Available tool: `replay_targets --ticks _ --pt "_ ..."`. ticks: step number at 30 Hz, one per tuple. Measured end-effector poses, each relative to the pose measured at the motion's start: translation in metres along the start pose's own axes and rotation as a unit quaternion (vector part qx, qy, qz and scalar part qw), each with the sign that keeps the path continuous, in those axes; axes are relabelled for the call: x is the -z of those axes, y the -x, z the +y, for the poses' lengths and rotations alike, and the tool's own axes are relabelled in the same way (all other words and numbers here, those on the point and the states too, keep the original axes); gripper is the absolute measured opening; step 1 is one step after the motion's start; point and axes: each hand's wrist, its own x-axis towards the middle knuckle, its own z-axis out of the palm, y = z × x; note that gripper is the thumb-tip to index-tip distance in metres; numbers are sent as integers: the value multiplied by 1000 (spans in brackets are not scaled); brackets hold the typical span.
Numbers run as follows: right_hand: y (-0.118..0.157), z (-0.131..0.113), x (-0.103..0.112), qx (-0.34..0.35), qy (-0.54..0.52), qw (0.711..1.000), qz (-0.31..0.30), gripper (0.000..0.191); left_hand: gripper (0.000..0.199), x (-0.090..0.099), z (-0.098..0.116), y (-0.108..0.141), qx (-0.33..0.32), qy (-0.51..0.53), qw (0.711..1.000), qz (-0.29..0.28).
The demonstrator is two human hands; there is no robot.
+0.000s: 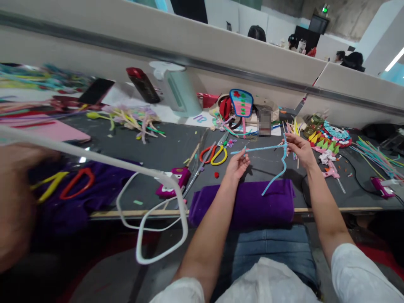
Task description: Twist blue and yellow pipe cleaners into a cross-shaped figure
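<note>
Here, I have the left hand (pixel 239 165) pinching the light-blue fuzzy stem (pixel 265 148) near one end, other fingers loosely curled; the right hand (pixel 301 148) pinches its bend, above the worktop (pixel 176 136), inward of the near edge.

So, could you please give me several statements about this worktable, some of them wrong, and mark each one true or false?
1. Both the left hand and the right hand hold the blue pipe cleaner piece. True.
2. The scissors on the table just beyond the left hand have two green handles. False: one handle is orange-red, the other yellow.
3. The purple cloth lies at the near edge of the table. True.
4. The pink glue gun lies left of the left hand. False: it lies to the right of the right hand.
5. A pale green pitcher stands near the partition. True.
</note>
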Motion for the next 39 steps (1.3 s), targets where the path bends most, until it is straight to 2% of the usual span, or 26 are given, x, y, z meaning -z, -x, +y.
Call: replay_targets --ticks 3,7,10,12,15,17,18,19,20,22,23,25,28,32,35,39 --pt "13 -7 -4 45 49 998 16 28 19 -6 12 -1 6 -41 998 -36" --pt "51 -6 -13 112 209 971 32 18 22 -21 38 -2 13 -123 990 -74" --pt "87 4 -24 150 315 937 -6 18 23 -33 51 -4 1 -211 973 -99" --pt "107 14 -32 173 362 915 -42 20 22 -38 52 -6 -7 -275 956 -100" --pt "125 32 -38 180 406 888 -119 23 22 -43 45 -4 -45 -392 917 -48" --pt "132 43 -40 162 423 879 -149 24 20 -45 38 6 -151 -473 868 -27" --pt "133 48 -40 152 426 879 -152 23 22 -45 34 14 -214 -519 827 -38" --pt "135 52 -40 144 425 881 -148 23 24 -45 30 24 -268 -571 773 -63" --pt "136 54 -40 139 421 885 -140 23 23 -44 24 36 -293 -627 715 -100" --pt "136 55 -42 135 409 895 -119 24 19 -42 11 64 -291 -716 607 -186" --pt "137 54 -43 135 405 898 -109 24 17 -39 4 78 -282 -748 562 -213" --pt "137 50 -46 138 397 903 -94 23 10 -33 -11 104 -282 -789 506 -206" --pt "137 45 -50 139 374 912 -90 23 22 -22 -28 127 -298 -822 452 -178" --pt "136 48 -51 144 341 922 -112 18 27 -7 -42 131 -325 -837 422 -125" --pt "138 53 -49 144 334 924 -116 13 28 -1 -48 126 -330 -841 412 -115" --pt "141 57 -52 126 331 931 -91 14 27 4 -54 123 -339 -833 423 -113"
